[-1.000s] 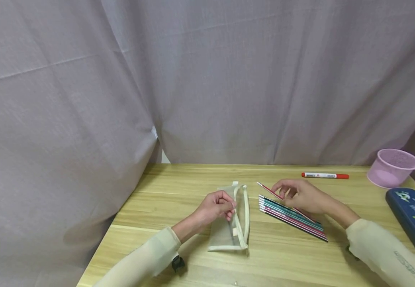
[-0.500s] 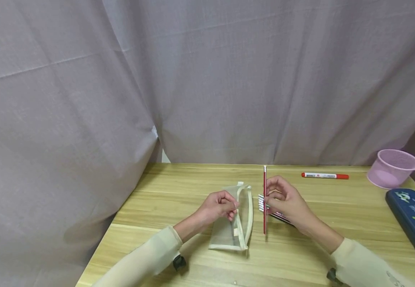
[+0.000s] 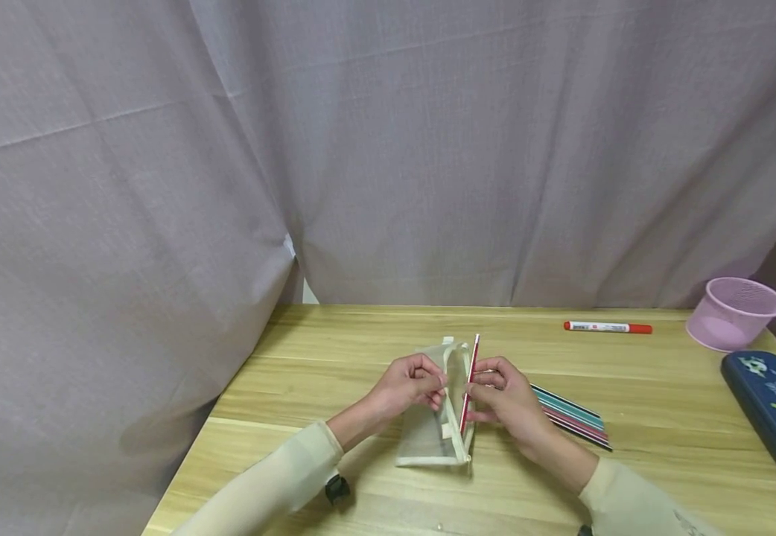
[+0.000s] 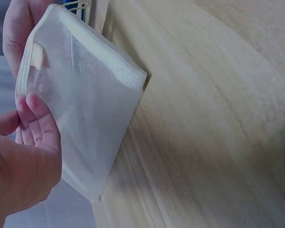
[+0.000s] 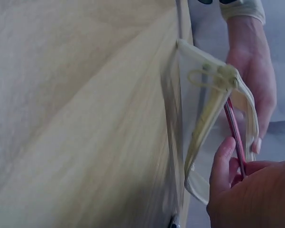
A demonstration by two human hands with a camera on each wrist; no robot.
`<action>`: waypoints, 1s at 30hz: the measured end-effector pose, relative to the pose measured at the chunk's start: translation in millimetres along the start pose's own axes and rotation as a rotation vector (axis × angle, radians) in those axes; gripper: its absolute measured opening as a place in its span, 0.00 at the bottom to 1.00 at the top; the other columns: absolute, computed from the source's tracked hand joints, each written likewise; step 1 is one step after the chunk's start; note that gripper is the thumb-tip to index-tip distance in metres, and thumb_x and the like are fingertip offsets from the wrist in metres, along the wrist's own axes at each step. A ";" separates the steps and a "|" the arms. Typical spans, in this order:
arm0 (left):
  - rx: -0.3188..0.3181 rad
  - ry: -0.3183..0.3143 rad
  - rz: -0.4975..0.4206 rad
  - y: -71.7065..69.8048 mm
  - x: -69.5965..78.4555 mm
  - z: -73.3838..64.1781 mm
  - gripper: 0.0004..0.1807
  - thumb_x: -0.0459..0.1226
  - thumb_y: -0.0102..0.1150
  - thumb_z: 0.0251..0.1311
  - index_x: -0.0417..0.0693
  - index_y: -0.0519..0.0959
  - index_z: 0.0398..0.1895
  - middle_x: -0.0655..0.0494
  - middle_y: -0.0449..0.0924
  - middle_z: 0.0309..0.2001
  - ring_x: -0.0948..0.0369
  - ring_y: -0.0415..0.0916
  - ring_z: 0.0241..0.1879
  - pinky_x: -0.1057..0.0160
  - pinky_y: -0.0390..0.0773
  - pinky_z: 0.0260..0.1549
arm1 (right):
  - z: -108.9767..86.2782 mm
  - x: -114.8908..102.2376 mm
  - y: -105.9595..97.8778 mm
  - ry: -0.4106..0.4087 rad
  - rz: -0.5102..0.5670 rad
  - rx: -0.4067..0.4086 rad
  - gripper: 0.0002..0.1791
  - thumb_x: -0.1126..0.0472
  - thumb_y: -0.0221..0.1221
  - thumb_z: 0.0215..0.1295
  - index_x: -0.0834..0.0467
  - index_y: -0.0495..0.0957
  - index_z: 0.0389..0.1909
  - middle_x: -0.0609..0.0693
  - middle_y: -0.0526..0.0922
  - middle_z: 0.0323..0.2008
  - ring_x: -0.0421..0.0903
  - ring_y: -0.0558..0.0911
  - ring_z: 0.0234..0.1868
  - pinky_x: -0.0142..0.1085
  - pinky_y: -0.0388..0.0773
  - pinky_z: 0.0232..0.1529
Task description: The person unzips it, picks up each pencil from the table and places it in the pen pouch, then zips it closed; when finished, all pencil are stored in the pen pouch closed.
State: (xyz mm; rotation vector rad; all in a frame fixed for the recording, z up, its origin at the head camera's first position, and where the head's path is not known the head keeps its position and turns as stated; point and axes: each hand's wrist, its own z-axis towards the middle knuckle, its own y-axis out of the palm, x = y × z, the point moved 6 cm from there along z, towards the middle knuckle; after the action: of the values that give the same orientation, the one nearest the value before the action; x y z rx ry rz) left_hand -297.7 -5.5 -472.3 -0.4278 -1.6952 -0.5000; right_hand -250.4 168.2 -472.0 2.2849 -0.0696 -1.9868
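Observation:
A translucent mesh pouch [image 3: 421, 439] with cream edging lies on the table, its zipped mouth spread apart. My left hand [image 3: 409, 385] pinches one edge of that mouth between thumb and fingers; the left wrist view shows the pinch on the pouch [image 4: 90, 109] closely. In my right hand [image 3: 509, 398] a red pencil [image 3: 470, 380] is held, slanting across the pouch's mouth. The right wrist view has the pencil's [image 5: 234, 128] lower end within the opening. Several pencils [image 3: 572, 417], dark, green and red, lie side by side right of the pouch, partly hidden by my right hand.
A red-capped marker [image 3: 608, 327] lies near the table's back edge. At the far right stand a pink mesh cup [image 3: 730, 320] and a dark blue pencil case [image 3: 773, 417]. A grey curtain [image 3: 415, 164] hangs behind the wooden table [image 3: 281, 387].
My right hand has lifted the red pencil off the row, turned it nearly upright and carried it left to the pouch's mouth. My left hand keeps its pinch, with the pouch shifted slightly right.

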 end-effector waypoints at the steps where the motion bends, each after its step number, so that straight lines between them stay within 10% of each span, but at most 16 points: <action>1: 0.001 -0.001 -0.003 0.5 0.1 -0.1 0.04 0.27 0.61 0.69 0.38 0.77 0.44 0.52 0.85 0.32 0.62 0.82 0.29 0.67 0.89 0.34 | -0.2 1.4 2.2 0.010 -0.017 -0.004 0.23 0.71 0.60 0.72 0.66 0.64 0.63 0.51 0.82 0.45 0.44 0.86 0.40 0.46 0.93 0.42; 30: 0.089 0.049 -0.062 9.1 0.3 1.5 0.07 0.27 0.57 0.72 0.30 0.75 0.48 0.54 0.85 0.31 0.63 0.84 0.30 0.66 0.90 0.36 | 1.2 4.2 20.6 0.029 -0.182 0.036 0.22 0.70 0.59 0.72 0.65 0.64 0.63 0.59 0.82 0.46 0.44 0.84 0.37 0.40 0.92 0.36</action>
State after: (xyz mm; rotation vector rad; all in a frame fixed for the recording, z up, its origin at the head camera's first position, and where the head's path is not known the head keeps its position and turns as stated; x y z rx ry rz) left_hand -294.1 2.9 -471.5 -0.2972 -1.6802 -0.4745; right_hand -250.2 147.3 -474.0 2.4217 0.1100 -2.0503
